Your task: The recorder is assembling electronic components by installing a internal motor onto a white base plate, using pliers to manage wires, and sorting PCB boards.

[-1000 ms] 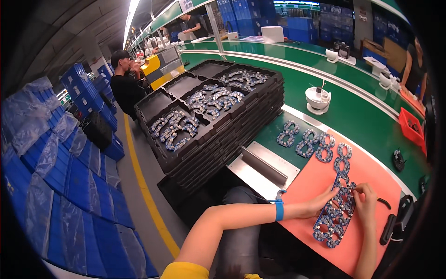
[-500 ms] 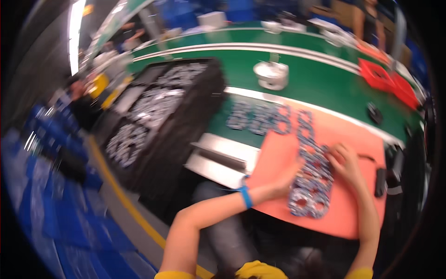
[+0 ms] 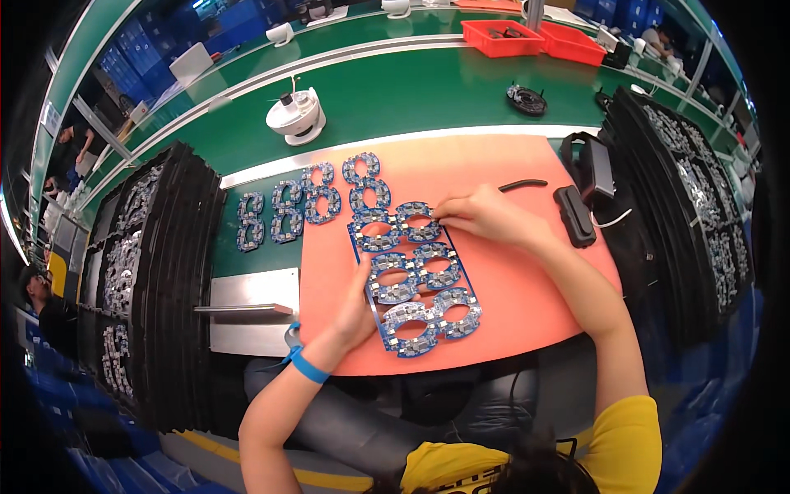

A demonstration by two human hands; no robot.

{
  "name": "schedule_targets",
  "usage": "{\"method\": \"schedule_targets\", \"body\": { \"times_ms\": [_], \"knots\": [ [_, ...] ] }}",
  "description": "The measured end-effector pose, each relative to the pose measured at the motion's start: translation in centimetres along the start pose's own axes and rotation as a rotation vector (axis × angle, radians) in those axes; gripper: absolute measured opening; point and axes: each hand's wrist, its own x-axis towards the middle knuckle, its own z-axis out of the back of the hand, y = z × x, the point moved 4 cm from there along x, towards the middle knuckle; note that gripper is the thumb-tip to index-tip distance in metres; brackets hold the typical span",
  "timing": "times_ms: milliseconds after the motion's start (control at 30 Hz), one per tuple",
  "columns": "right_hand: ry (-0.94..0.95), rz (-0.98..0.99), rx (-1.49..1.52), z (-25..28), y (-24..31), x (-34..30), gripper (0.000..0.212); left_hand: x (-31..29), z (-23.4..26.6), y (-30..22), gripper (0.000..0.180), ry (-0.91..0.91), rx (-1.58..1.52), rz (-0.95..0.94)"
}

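A panel of blue ring-shaped circuit boards (image 3: pixel 397 293), joined in pairs like figure eights, is held slightly tilted over the orange mat (image 3: pixel 527 305). My left hand (image 3: pixel 354 314) grips its left edge, thumb along the side and fingers underneath, partly seen through the holes. At the far right corner, my right hand (image 3: pixel 481 214) pinches the panel between thumb and fingertips. Beyond the panel's far left end lies a separate figure-eight board (image 3: pixel 365 183). Several more loose boards (image 3: pixel 286 211) stand in a row to the left, partly on the mat and partly on the green bench.
Stacked black trays of boards rise at left (image 3: pixel 169 288) and right (image 3: pixel 675 206). A metal fixture (image 3: pixel 255 329) sits left of the mat. Farther off are a white round device (image 3: pixel 296 117), a black round part (image 3: pixel 527 100) and red bins (image 3: pixel 502 39). A black handheld tool (image 3: pixel 574 216) lies right.
My view has swung to the right and steadied, bringing the right-hand tray stack into sight. Both hands stay on the panel, the right at its far corner.
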Motion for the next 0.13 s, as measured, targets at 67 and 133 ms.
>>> {"method": "schedule_targets", "body": {
  "times_ms": [67,133],
  "knots": [
    [-0.015,0.027,-0.068,-0.52,0.00,-0.10,0.017,-0.02,0.22,-0.08,0.059,0.002,0.027,-0.042],
    [-0.018,0.035,-0.198,-0.62,0.41,0.01,0.015,0.02,0.32,-0.24,0.054,-0.023,0.069,-0.061]
  ]
}}
